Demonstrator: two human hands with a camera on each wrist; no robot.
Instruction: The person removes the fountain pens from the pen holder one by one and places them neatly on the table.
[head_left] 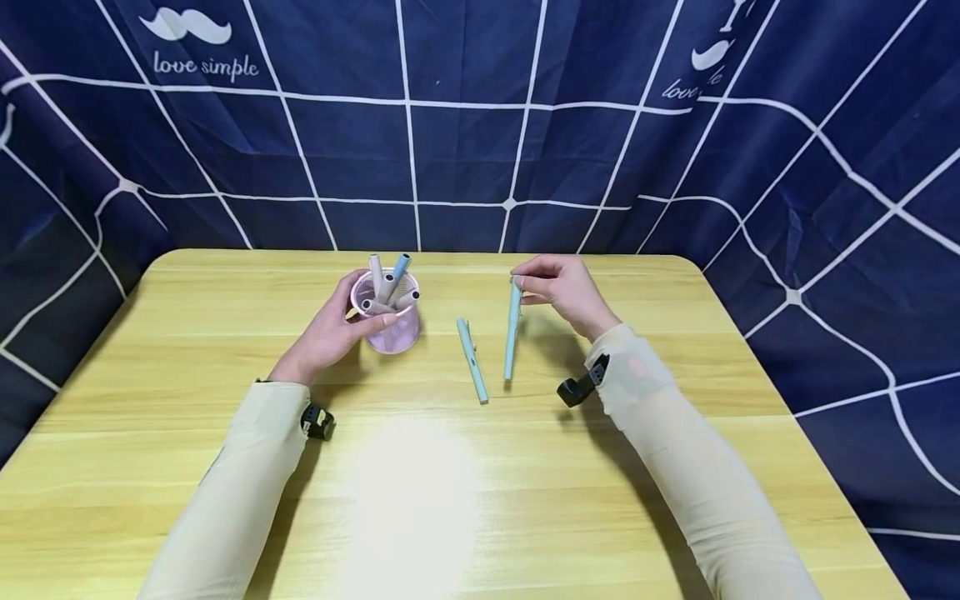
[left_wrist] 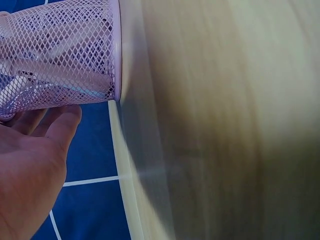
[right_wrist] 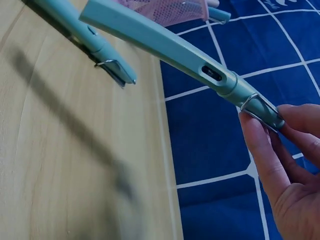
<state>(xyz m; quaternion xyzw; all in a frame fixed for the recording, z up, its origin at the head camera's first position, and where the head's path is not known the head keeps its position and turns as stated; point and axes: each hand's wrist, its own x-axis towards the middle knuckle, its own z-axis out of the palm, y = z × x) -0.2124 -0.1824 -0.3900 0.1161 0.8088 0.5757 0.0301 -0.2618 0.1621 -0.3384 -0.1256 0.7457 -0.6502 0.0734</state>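
My left hand [head_left: 328, 333] holds a pink-purple mesh pen cup [head_left: 397, 335] by its side, thumb along the front near the rim. The cup stands upright on the table. Several pens [head_left: 388, 288], whitish ones and a blue one, lean inside it with their ends above the rim. My right hand [head_left: 564, 292] pinches a light teal fountain pen [head_left: 513, 333] by the clip end of its cap. That pen hangs over the table, its other end pointing down. A second light teal pen [head_left: 472, 363] lies on the table between the cup and the held pen.
The wooden table [head_left: 225, 467] has rounded far corners. A dark blue curtain [head_left: 465, 158] with white grid lines hangs behind it and along the sides. A small black camera [head_left: 581, 387] is strapped to the right wrist, another [head_left: 318, 422] to the left.
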